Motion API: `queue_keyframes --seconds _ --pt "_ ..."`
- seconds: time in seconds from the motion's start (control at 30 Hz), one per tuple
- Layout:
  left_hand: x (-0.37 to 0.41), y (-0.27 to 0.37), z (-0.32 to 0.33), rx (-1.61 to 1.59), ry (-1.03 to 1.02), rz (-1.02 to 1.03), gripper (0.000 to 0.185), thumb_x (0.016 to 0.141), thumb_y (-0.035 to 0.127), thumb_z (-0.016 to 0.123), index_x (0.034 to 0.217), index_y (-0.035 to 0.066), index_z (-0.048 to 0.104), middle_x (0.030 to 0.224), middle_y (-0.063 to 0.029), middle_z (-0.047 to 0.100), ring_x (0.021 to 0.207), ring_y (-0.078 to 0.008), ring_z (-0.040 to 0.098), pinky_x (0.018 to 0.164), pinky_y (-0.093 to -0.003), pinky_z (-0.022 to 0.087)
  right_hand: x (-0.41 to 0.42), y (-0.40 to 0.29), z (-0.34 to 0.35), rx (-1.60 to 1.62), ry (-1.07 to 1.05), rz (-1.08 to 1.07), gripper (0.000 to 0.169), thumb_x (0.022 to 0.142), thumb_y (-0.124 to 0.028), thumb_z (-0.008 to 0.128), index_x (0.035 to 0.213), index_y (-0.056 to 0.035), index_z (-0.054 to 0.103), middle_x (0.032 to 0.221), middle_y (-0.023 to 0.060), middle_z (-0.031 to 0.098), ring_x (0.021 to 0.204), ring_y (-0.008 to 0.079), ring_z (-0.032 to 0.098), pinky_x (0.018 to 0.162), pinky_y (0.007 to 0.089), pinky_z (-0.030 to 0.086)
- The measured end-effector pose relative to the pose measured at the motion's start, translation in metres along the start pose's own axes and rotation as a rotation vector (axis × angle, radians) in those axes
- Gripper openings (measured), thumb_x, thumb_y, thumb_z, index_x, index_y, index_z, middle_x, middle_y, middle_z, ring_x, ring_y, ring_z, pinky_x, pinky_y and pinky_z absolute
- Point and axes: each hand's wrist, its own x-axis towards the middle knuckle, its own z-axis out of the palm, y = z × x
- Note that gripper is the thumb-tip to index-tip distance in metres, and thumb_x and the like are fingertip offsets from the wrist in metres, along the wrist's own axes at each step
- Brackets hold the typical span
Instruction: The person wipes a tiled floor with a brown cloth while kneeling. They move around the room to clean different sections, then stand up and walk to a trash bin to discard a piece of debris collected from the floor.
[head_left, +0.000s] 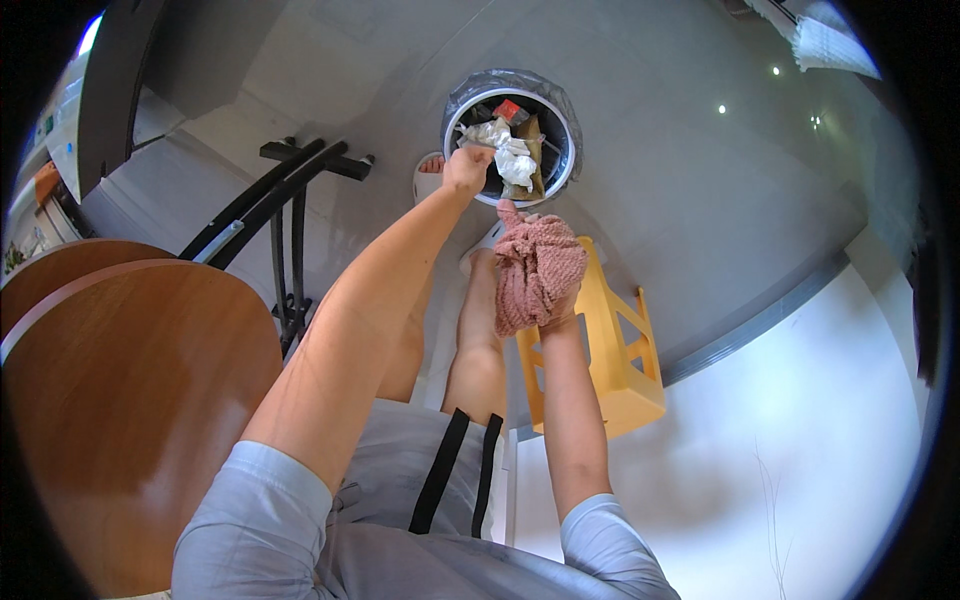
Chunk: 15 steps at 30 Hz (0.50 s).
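Note:
A round trash bin with a white rim (573, 154) stands on the floor before me, lined with a dark plastic bag (544, 81). Inside lie crumpled white tissues (516, 165), a brownish wrapper (532, 133) and a red packet (511, 112). My left hand (466, 171) is over the bin's near-left rim, its fingers drawn together close to the tissues; whether something is pinched between them is hidden. Bunched in my right hand (564, 309) is a pink textured cloth (536, 274), just short of the bin's near edge. The cloth covers most of that hand.
A yellow plastic stool (615, 360) is beside my right forearm, near the white wall (750, 480). On the left are round wooden tabletops (142, 390) and a black metal folding frame (281, 195). My feet in white shoes (427, 176) are close to the bin on grey floor tiles (660, 150).

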Motion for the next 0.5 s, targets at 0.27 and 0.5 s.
queue_keyframes --seconds 0.27,0.5 --pt "-0.014 0.006 0.011 0.124 0.040 -0.034 0.018 0.081 0.019 0.060 0.092 0.013 0.073 0.090 -0.0147 0.068 0.086 -0.0327 0.066 0.078 -0.0367 0.051 0.004 0.008 -0.020 -0.514 0.075 -0.005 0.028 0.091 -0.008 0.052 0.117 -0.0009 0.049 0.106 0.0090 0.060 0.097 0.0206 0.059 0.088 0.0322 0.049" --pt "-0.011 0.016 0.020 0.207 0.150 -0.086 0.016 0.074 0.011 0.056 0.080 0.012 0.071 0.087 -0.0183 0.066 0.086 -0.0356 0.064 0.076 -0.0409 0.050 -0.001 0.015 -0.038 0.361 0.024 0.103 0.034 0.095 -0.019 0.044 0.125 -0.0033 0.049 0.110 0.0124 0.059 0.103 0.0254 0.057 0.093 0.0370 0.046"
